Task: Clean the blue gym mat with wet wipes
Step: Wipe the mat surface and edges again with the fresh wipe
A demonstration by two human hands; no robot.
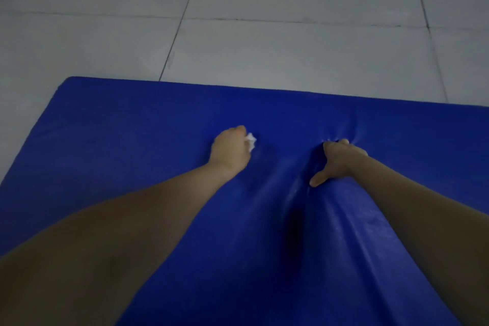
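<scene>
Gripping one wipe (pixel 251 141), left hand (pixel 232 151); right hand (pixel 340 162) presses one mat (pixel 132 127).

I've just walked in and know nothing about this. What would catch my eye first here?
The bright blue gym mat fills the lower frame, lying on a grey tiled floor. Near its middle, the left hand grips a crumpled white wet wipe against it. To its right, the right hand presses into the mat, puckering the cover.
</scene>
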